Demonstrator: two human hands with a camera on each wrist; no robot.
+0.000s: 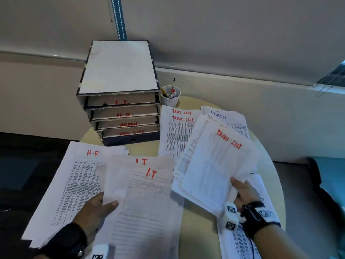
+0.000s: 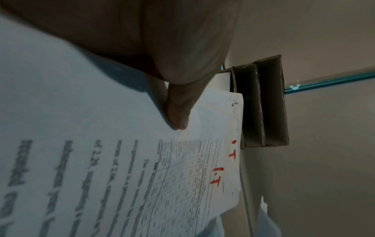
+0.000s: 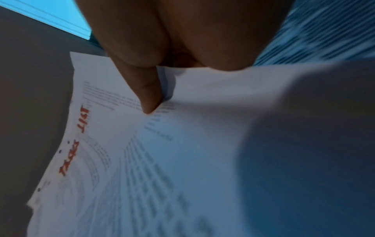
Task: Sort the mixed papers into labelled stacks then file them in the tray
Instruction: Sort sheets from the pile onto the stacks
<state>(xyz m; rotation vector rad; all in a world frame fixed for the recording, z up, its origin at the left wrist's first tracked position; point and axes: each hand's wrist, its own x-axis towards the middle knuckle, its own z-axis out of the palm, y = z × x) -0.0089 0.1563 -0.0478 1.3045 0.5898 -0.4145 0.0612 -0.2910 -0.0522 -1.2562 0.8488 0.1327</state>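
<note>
My left hand pinches the left edge of an I.T. sheet, thumb on top; the left wrist view shows the same I.T. sheet under the thumb. My right hand grips a fanned bundle of mixed papers, the top one marked TASKS LIST; the right wrist view shows that bundle under the thumb. On the table lie an H.R. stack, a TASKS LIST stack and an ADMIN stack. The file tray stands at the back, shelves marked I.T., H.R., ADMIN, TASK LIST.
A white cup of pens stands right of the tray. The round beige table ends close to my right arm, where more printed sheets lie. A wall runs behind. Dark floor lies at the left, a blue thing at the right.
</note>
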